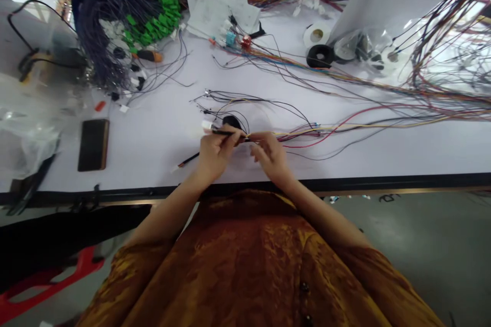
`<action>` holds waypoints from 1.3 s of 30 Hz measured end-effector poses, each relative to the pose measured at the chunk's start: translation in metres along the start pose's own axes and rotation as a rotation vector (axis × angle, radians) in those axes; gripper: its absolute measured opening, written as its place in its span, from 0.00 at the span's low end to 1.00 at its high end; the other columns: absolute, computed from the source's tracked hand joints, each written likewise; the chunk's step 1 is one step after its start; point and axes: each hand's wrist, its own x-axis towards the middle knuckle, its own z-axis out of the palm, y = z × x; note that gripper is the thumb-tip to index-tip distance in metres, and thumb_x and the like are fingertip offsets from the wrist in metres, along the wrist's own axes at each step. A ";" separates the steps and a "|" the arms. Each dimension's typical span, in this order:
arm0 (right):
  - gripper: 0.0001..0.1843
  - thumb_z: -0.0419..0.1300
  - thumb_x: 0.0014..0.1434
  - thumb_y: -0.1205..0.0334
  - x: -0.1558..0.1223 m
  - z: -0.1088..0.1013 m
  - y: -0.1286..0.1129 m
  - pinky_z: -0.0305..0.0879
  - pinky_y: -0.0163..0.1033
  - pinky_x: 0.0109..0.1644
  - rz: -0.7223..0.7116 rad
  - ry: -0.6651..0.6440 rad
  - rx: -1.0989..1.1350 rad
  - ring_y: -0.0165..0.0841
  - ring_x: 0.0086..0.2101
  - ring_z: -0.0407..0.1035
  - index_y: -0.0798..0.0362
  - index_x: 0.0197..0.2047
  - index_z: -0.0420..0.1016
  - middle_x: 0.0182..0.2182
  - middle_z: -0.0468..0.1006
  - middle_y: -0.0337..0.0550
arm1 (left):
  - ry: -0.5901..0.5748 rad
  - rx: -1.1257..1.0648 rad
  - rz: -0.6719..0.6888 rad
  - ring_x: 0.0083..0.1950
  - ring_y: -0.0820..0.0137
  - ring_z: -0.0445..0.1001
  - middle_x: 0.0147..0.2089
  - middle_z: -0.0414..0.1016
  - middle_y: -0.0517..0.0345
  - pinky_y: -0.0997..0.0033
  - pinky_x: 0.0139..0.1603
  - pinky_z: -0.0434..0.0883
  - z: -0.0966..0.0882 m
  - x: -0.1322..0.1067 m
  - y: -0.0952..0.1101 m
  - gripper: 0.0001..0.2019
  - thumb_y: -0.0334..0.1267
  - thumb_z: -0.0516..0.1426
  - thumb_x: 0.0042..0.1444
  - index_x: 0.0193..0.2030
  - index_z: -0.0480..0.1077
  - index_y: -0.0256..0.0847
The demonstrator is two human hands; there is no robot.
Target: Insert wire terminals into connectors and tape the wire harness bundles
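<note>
My left hand (215,158) is closed in a pinch on a black-sleeved wire bundle (222,133). A white connector (207,125) shows at the bundle's left end. Close on the right, my right hand (273,159) has its fingers bent and pinched at the same bundle, where thin wires come out. Those dark red, yellow and black wires (299,135) run off to the right. Partly hidden behind my left fingers is a black round thing (231,121), perhaps a tape roll. Another black-sleeved cable end (188,160) sticks out below my left hand.
A phone (93,145) lies at the left. Behind it are a dark wire bundle with green connectors (153,25) and an orange-handled tool (149,55). Papers (218,7), tape rolls (319,55) and long loose wires (364,82) spread across the back and right. The table edge (345,183) is nearest me.
</note>
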 end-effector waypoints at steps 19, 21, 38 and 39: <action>0.08 0.55 0.64 0.56 -0.021 -0.009 0.004 0.70 0.40 0.38 -0.083 -0.012 -0.236 0.34 0.37 0.70 0.51 0.40 0.72 0.43 0.74 0.49 | 0.075 -0.245 -0.192 0.25 0.73 0.76 0.34 0.79 0.56 0.75 0.23 0.71 -0.001 0.009 -0.007 0.15 0.52 0.53 0.65 0.39 0.66 0.41; 0.13 0.56 0.64 0.53 0.003 -0.013 -0.004 0.68 0.37 0.34 0.032 0.056 -0.109 0.30 0.32 0.69 0.51 0.48 0.69 0.41 0.75 0.46 | -0.089 0.028 0.055 0.34 0.69 0.79 0.35 0.79 0.54 0.71 0.34 0.75 -0.003 -0.004 0.007 0.11 0.44 0.52 0.67 0.38 0.69 0.41; 0.27 0.62 0.56 0.56 0.042 -0.046 0.002 0.49 0.30 0.16 0.463 -0.032 0.092 0.24 0.16 0.60 0.46 0.58 0.65 0.25 0.70 0.32 | 0.051 -0.171 -0.060 0.47 0.65 0.80 0.50 0.79 0.46 0.59 0.50 0.77 0.001 -0.030 -0.040 0.12 0.45 0.52 0.67 0.40 0.71 0.39; 0.28 0.63 0.55 0.56 0.036 -0.047 0.004 0.51 0.30 0.15 0.430 -0.009 0.074 0.24 0.17 0.62 0.46 0.59 0.64 0.27 0.71 0.34 | 0.096 -0.274 -0.162 0.44 0.66 0.80 0.48 0.80 0.46 0.61 0.47 0.78 0.005 -0.027 -0.049 0.14 0.48 0.53 0.66 0.40 0.71 0.38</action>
